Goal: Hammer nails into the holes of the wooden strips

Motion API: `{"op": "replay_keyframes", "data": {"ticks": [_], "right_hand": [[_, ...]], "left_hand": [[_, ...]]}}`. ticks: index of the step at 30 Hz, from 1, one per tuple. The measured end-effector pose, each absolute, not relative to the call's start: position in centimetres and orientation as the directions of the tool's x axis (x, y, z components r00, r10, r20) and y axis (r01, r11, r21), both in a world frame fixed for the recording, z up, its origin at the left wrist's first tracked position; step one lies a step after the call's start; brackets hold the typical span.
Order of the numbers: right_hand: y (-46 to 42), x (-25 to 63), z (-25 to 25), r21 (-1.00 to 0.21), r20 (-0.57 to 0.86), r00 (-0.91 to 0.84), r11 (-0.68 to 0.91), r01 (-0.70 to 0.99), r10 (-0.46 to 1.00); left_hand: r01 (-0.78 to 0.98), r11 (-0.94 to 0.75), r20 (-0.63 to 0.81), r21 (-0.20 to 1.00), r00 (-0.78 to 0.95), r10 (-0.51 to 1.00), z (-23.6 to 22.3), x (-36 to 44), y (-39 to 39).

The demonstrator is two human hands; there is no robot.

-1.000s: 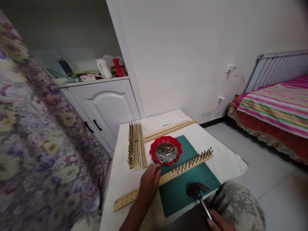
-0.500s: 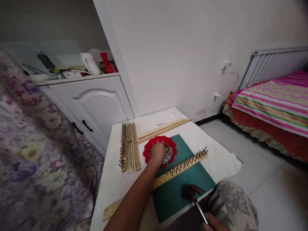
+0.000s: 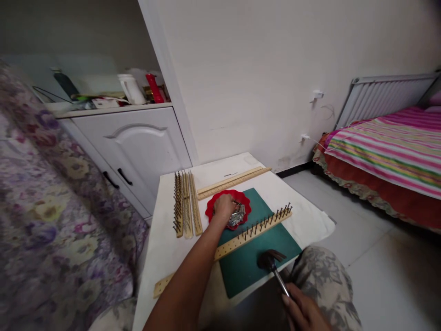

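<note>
My left hand (image 3: 223, 207) reaches into a red scalloped dish (image 3: 243, 200) of metal nails (image 3: 238, 214), its fingers curled down among them; what they hold is hidden. A long wooden strip (image 3: 237, 243) with holes lies diagonally over a green mat (image 3: 255, 262), and a row of nails stands along its far half. My right hand (image 3: 305, 312) grips the handle of a hammer (image 3: 270, 262), whose head rests on the mat's near edge.
Three nailed wooden strips (image 3: 184, 204) lie side by side left of the dish, and two bare strips (image 3: 234, 181) lie behind it. The small white table (image 3: 165, 257) stands between a floral sofa (image 3: 51, 220), a white cabinet (image 3: 134, 147) and a striped bed (image 3: 386, 156).
My left hand left the long strip and moved forward into the red dish of nails. The hammer stayed in my right hand, its head on the mat.
</note>
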State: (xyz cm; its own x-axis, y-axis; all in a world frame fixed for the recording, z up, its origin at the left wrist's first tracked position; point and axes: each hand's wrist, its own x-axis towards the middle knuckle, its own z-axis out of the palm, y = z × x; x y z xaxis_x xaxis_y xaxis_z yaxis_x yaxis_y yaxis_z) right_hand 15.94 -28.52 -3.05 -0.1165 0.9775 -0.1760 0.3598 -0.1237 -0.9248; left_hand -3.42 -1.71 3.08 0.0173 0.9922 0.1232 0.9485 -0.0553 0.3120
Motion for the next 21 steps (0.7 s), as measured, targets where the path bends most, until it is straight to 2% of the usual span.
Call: {"op": "replay_keyframes", "data": {"ticks": [6, 8, 10, 17, 21], "right_hand": [[-28.9, 15.4, -2.4, -0.924, -0.198, -0.097, -0.153, 0.351, 0.975], [-29.1, 15.2, -2.9, -0.924, -0.229, -0.101, -0.184, 0.334, 0.968], [-29.2, 15.1, -3.1, -0.928, -0.233, -0.115, -0.185, 0.325, 0.966], [-29.1, 15.0, -2.6, -0.927, -0.148, -0.113, -0.098, 0.362, 0.983], [-29.1, 15.1, -2.4, -0.919, -0.193, -0.131, -0.133, 0.37, 0.972]], "left_hand": [[0.909, -0.097, 0.284, 0.405, -0.024, 0.959, 4.5, -8.2, -8.2], [0.809, -0.169, 0.356, 0.562, -0.052, 0.933, 4.0, -9.5, -11.6], [0.729, -0.204, 0.357, 0.653, -0.059, 0.932, 3.0, -9.9, -14.7], [0.696, -0.283, 0.321, 0.66, 0.079, 0.944, 0.0, -8.0, -19.2], [0.691, -0.297, 0.313, 0.659, 0.107, 0.944, -0.4, -7.3, -18.8]]}}
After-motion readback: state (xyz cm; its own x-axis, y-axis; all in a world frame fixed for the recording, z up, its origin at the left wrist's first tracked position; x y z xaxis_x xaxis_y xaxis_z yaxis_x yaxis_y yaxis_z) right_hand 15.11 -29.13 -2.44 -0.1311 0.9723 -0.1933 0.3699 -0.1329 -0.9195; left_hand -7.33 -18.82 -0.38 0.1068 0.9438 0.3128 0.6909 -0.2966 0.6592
